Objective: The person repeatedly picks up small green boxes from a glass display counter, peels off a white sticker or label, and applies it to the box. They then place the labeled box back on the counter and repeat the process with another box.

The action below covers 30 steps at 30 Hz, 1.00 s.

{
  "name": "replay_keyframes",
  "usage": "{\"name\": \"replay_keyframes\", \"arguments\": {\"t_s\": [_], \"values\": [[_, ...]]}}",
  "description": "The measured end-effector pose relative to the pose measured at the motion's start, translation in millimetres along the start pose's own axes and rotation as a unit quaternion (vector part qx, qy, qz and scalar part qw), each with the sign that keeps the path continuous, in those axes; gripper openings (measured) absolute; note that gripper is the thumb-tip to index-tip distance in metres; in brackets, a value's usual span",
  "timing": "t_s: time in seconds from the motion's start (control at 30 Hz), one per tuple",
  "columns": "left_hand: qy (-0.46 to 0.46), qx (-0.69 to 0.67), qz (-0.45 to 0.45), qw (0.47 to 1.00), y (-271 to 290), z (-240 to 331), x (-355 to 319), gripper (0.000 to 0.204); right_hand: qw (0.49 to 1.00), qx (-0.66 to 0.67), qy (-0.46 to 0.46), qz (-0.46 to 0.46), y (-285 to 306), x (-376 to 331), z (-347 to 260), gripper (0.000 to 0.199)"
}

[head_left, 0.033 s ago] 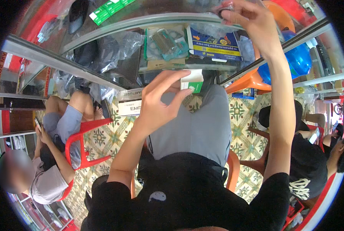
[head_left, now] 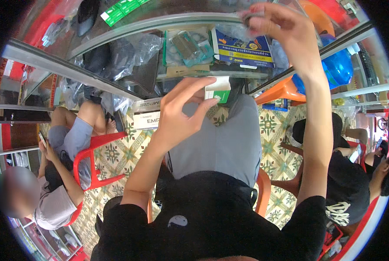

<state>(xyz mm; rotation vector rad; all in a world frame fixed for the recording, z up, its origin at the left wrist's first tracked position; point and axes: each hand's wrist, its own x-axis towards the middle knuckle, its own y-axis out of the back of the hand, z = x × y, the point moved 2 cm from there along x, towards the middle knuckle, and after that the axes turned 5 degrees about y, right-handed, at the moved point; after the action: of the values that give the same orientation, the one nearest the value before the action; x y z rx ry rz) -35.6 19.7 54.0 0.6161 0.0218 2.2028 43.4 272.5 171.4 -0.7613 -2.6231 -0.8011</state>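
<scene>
In front of my lap, a small green-and-white carton point(head_left: 219, 92) is pinched between the thumb and fingers of my left hand point(head_left: 180, 108). Its white top flap stands up, but I cannot see inside. My right hand point(head_left: 286, 27) is raised at the far right over the glass counter. Its closed fingertips hold a small dark ring-shaped part point(head_left: 248, 19), slightly smeared by motion. Several similar green-and-white boxes point(head_left: 124, 8) lie in a row on the counter top, far left of that hand.
Under the glass top point(head_left: 168, 27) lie a blue-and-yellow box point(head_left: 243, 52), a teal plastic packet point(head_left: 188, 48) and crumpled clear bags point(head_left: 138, 56). A blue rounded object point(head_left: 333, 71) sits at the right. People sit on both sides, one on a red chair point(head_left: 90, 161).
My right hand has moved slightly nearer, bringing the dark ring-shaped part a little left and down. My left hand and the carton have barely shifted.
</scene>
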Motion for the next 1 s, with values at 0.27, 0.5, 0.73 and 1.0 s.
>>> {"name": "replay_keyframes", "arguments": {"t_s": [0.27, 0.5, 0.73, 1.0], "values": [[-0.002, -0.016, -0.003, 1.000, -8, -2, 2, 0.050, 0.989, -0.019, 0.133, -0.065, -55, -86, -31, 0.024], [0.038, -0.020, 0.006, 0.999, -8, 1, -1, 0.049, 0.977, -0.132, 0.149, -0.077, -51, -89, -13, 0.023], [0.065, -0.023, -0.006, 0.998, -10, 3, -2, 0.050, 0.976, -0.104, 0.133, -0.137, -54, -89, -11, 0.023], [0.083, -0.114, -0.006, 0.990, -9, -2, -7, 0.055, 0.988, -0.045, 0.121, -0.089, -58, -87, -9, 0.012]]}}
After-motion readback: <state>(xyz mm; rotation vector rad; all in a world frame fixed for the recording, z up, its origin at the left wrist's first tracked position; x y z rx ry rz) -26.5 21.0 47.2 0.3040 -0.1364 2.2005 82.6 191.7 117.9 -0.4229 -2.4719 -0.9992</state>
